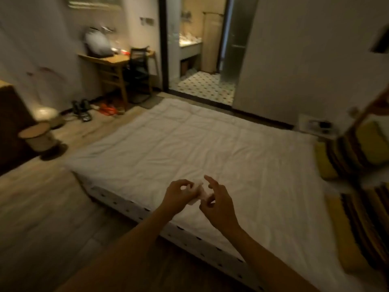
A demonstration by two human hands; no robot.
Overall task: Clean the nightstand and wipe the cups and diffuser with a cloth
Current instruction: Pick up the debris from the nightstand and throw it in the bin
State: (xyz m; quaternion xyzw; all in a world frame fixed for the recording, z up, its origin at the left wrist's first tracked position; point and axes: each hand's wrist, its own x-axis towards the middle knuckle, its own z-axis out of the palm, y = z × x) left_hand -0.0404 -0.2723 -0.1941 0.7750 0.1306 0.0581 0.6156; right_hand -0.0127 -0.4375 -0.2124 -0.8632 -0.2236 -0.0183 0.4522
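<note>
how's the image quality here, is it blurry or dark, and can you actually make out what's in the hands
Head view: dim, warm light, brightest in the bathroom doorway; motion blur smears the edges, worst at the desk and striped pillows; wide-angle bending at the borders. The left hand and right hand pinch a small pale cloth, too soft to identify surely.

- Dim, warm light fills the room; a lamp glows at 9 o'clock, casting dark shadows on the floor.
- The bathroom at 12 o'clock is brighter.
- Motion blur softens everything, heaviest at 3 o'clock, where wide-angle distortion bends the pillows.
</note>
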